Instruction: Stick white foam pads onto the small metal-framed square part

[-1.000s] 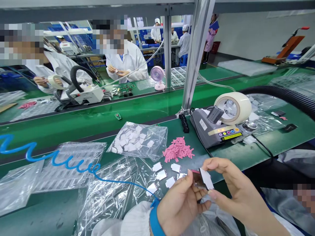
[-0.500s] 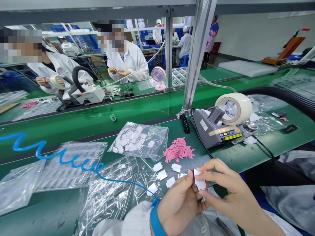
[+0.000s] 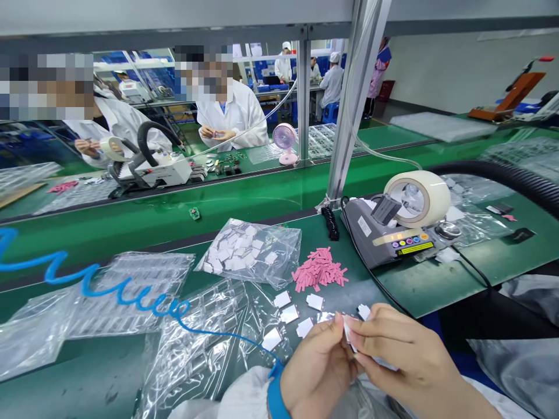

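My left hand (image 3: 317,364) and my right hand (image 3: 393,355) meet low in the view and pinch one small white square piece (image 3: 348,331) between their fingertips. A blue wrist strap (image 3: 275,396) with a coiled blue cord (image 3: 109,285) is on my left wrist. Several similar white square pieces (image 3: 289,313) lie on the green bench just beyond my hands. A pile of pink strips (image 3: 321,269) sits behind them. A clear bag of white pieces (image 3: 248,253) lies to the left of the pile.
A grey tape dispenser (image 3: 388,235) with a large tape roll (image 3: 419,198) stands at right, its black cable running toward me. Clear plastic trays (image 3: 131,291) and bags cover the left bench. A green conveyor belt (image 3: 174,215) runs across. People in white coats work opposite.
My hands have dropped lower and closer together. The white piece, held up and tilted before, is now pressed between both hands' fingertips. The view shifted slightly down.
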`<state>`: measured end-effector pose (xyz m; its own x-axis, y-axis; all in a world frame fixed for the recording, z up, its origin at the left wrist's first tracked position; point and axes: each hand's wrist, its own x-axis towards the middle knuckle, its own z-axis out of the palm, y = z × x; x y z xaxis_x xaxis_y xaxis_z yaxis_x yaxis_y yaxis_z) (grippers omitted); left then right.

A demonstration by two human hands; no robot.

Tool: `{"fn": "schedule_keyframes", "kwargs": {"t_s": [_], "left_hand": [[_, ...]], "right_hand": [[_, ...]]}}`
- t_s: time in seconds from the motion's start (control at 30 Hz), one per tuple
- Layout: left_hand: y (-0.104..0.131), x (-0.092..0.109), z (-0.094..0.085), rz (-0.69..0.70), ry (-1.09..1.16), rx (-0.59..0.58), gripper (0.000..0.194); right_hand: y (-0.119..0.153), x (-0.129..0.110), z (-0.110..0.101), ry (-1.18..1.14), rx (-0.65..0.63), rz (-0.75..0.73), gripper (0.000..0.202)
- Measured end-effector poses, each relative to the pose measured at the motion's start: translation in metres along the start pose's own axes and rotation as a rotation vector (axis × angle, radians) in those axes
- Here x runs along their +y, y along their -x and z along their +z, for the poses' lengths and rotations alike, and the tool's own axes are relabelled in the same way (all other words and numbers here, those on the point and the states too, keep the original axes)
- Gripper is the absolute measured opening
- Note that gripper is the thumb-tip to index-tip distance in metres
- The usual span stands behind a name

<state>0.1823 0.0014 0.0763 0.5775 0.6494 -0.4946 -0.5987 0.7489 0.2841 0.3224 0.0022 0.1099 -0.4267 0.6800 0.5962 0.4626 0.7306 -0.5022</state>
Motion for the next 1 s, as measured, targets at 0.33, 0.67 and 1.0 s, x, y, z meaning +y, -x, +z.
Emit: {"fn": "schedule_keyframes", "kwargs": {"t_s": [0.33, 0.67, 1.0], "left_hand": [[0.002, 0.012, 0.012, -0.006, -0.21, -0.243, 0.048], [-0.01, 0.018, 0.009, 0.264, -0.951, -0.083, 0.034], [-0.022, 0.024, -0.003, 0.403, -1.402, 0.03, 0.014]], "right_hand": [[0.017, 0.021, -0.013, -0.27, 0.033, 0.192, 0.038], [0.04, 0.043, -0.008, -0.433, 0.036, 0.418, 0.038], [0.054, 0.068, -0.008, 0.051, 0.213, 0.649, 0.036]]}}
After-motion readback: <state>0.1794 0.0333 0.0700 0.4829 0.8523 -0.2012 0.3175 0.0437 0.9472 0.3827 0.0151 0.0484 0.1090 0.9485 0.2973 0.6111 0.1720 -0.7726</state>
